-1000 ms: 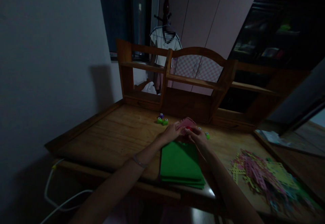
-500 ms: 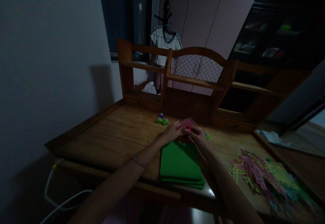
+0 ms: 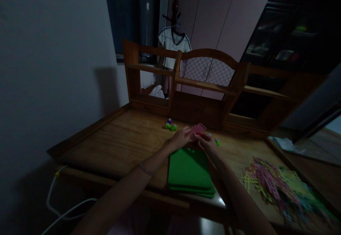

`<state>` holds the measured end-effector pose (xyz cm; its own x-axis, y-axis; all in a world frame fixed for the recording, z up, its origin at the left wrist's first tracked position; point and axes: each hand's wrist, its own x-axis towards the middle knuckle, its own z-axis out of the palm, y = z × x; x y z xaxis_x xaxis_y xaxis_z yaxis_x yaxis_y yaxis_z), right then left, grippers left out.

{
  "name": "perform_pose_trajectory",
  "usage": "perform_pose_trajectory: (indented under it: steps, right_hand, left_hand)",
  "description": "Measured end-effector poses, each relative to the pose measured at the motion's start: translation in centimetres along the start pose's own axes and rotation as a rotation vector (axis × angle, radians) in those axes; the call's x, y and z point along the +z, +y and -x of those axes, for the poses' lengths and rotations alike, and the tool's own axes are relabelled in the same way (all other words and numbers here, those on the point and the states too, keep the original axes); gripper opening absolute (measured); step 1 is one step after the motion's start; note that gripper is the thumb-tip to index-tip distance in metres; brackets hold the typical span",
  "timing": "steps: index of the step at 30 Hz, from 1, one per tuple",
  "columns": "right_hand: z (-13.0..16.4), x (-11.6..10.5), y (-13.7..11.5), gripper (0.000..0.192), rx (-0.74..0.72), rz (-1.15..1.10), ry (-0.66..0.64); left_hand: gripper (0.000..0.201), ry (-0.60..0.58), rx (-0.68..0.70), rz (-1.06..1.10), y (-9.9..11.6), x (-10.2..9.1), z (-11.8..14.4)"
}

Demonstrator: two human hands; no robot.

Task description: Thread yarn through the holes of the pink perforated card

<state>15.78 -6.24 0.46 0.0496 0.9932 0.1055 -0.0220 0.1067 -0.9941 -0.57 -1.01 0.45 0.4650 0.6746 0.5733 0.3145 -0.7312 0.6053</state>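
Observation:
My left hand (image 3: 180,138) is closed on the left side of a pink foam sheet (image 3: 198,129) with cut-out holes along its far edge. My right hand (image 3: 207,141) grips a small red piece (image 3: 198,134) against that sheet; fingers cover most of it, so its kind is unclear. Both hands are just beyond a stack of green foam sheets (image 3: 189,169) at the desk's front. Left of the hands stand small green pieces with an eye on top (image 3: 171,126) and a purple one (image 3: 169,121). Another green eyed piece (image 3: 217,142) sits beside my right hand.
A tangled heap of pink, yellow and blue punched-out foam scraps (image 3: 277,183) covers the desk's right side. A wooden shelf unit (image 3: 195,108) rises along the back of the desk (image 3: 114,142). A white cable (image 3: 50,199) hangs at the lower left.
The pink sheet has tilted slightly, and more of its holed far edge shows to the right. Both hands stay in almost the same place.

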Motion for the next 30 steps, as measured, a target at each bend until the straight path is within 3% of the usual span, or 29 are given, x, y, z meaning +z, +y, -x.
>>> perform_pose_trajectory:
  steps: [16,30]
  right_hand:
    - [0.7,0.4,-0.9,0.036,0.015,-0.005,0.006]
    - [0.0,-0.2,0.2,0.039,-0.036,0.084,0.024]
  left_hand:
    - [0.042,-0.008,-0.027,-0.022,0.0,-0.1,-0.1]
    - [0.037,-0.023,-0.012,0.000,-0.3,0.1,0.0]
